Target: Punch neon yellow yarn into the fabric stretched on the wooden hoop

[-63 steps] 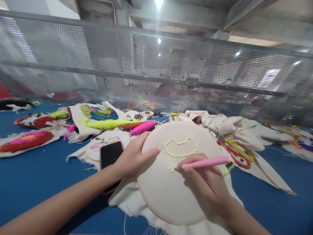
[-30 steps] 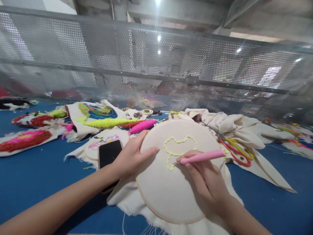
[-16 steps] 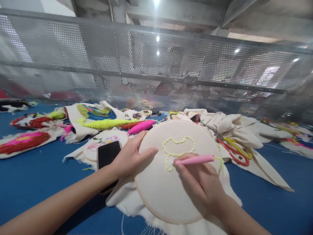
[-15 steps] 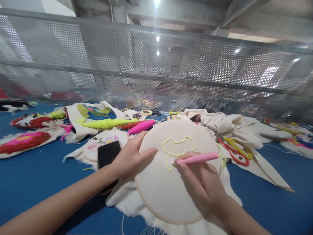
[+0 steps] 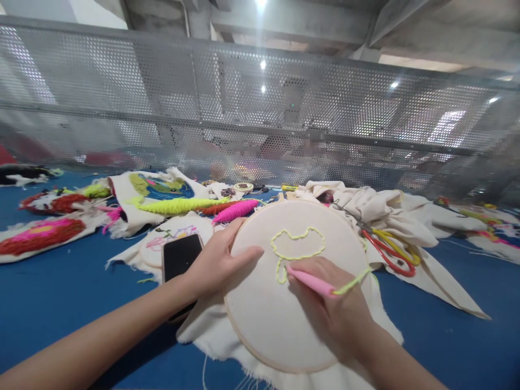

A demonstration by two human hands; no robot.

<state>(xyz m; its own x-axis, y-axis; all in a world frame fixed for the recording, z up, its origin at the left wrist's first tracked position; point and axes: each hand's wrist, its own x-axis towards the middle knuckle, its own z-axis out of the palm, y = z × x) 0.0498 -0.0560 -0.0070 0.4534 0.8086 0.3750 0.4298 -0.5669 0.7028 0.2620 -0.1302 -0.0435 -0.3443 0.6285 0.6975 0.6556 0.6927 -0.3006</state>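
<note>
A round wooden embroidery hoop [image 5: 244, 346] with cream cloth lies on the blue table [image 5: 60, 303]. A yellow-green yarn outline [image 5: 298, 246] is stitched into the cloth. My left hand [image 5: 217, 262] grips the hoop's left rim, thumb on the cloth. My right hand [image 5: 333, 309] is closed on a pink punch needle [image 5: 311, 281], its tip at the cloth just below the outline. Yellow-green yarn [image 5: 353, 281] trails from the needle's back end.
A black phone [image 5: 181, 257] lies left of the hoop. Red and yellow scissors [image 5: 390, 249] rest on crumpled cream cloth [image 5: 390, 214] to the right. Yarn skeins [image 5: 182, 206] and finished pieces [image 5: 40, 233] sit at the back left. A perforated metal screen [image 5: 260, 108] closes the far side.
My right hand has tipped the pink needle down, so its back end now points lower right. The tip stays beside the outline's lower stem. My left hand has kept its hold.
</note>
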